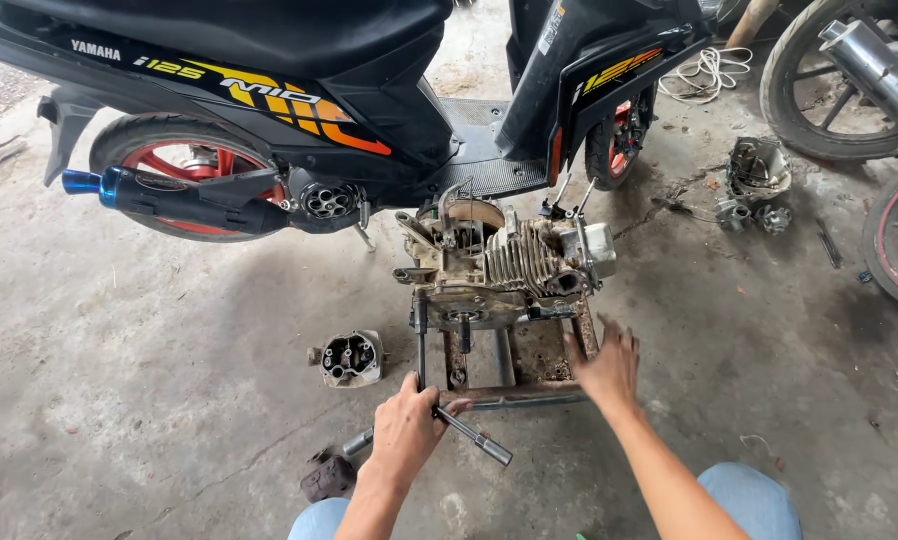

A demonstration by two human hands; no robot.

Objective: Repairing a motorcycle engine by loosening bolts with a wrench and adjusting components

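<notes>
A dirty scooter engine (499, 265) with a finned cylinder sits on a rusty metal stand (514, 365) on the concrete floor. My left hand (406, 428) grips a metal T-handle socket wrench (469, 432); its long shaft rises to the engine's left side. My right hand (603, 365) is open, fingers spread, hovering at the stand's right edge just below the engine. My knees in blue jeans show at the bottom edge.
A black scooter (299, 90) with orange graphics and a red rear wheel stands right behind the engine. A loose cylinder head (350, 357) lies to the left; engine parts (754, 185) lie at right. Other motorcycle wheels (839, 90) stand at far right.
</notes>
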